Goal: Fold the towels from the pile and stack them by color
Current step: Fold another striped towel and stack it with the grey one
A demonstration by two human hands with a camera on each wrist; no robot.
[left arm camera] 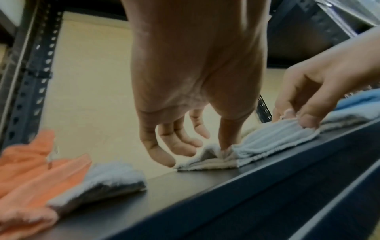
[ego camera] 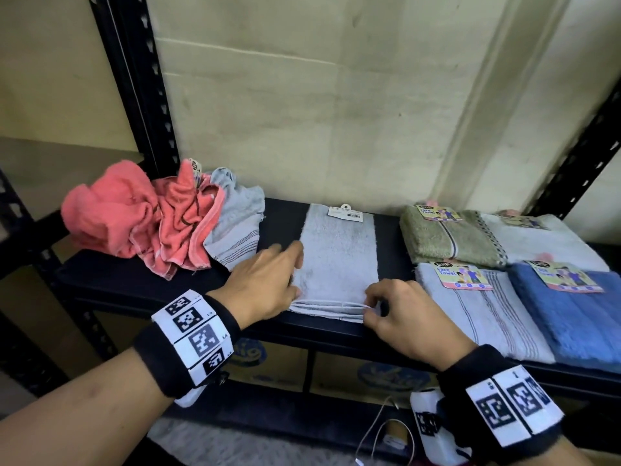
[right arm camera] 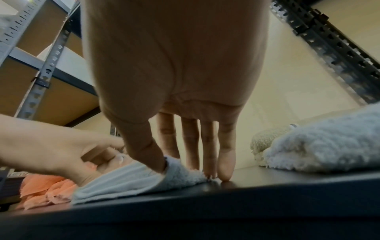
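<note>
Midway along the black metal shelf (ego camera: pixel 282 227) a pale grey terry towel (ego camera: pixel 337 257) is laid flat, folded into a long strip, its tag at the far end. Its near left corner is pinched by the left hand (ego camera: pixel 265 284) and its near right corner by the right hand (ego camera: pixel 408 317), presumably so the striped hem can be carried over evenly. Crumpled coral towels (ego camera: pixel 134 216) are heaped to the left; folded green (ego camera: pixel 447 237), white (ego camera: pixel 551 240), grey-striped (ego camera: pixel 484 314) and blue towels (ego camera: pixel 571 311) are ranged to the right, sorted by colour.

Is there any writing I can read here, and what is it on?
"ENE" and "Face Towel": card label on the folded grey striped towel.
"Face Towel": label on the green towel.
Other labels, the white barcode tag and the lower boxes' print: too blurred.
</note>
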